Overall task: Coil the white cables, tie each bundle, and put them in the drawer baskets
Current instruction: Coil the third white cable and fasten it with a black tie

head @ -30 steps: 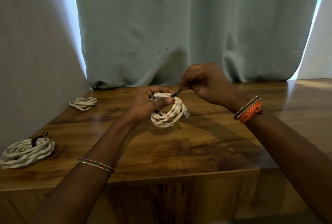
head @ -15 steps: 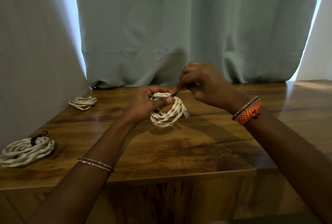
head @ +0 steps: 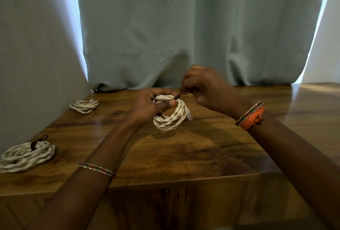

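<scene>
- Left hand (head: 147, 106): raised above the desk (head: 184, 156), fingers curled round the top of the coiled white cable (head: 170, 117), thumb pressed on the loops.
- Right hand (head: 206, 89): just right of the coil, fingers pinching the dark tie (head: 178, 97) at the coil's top.
- Coil: held above the desk centre, its lower loops hanging free.
- Left of the coil: a tied bundle (head: 25, 154) near the desk's front edge; an untied bundle (head: 84, 106) by the curtain (head: 165, 27).
- Right of the coil: bare desk surface.

White cables (head: 170, 117) wore a dark tie (head: 177, 97); the counter (head: 193, 152) was brown woodgrain, the curtain (head: 165, 27) grey-green, one bracelet (head: 253, 118) orange.
</scene>
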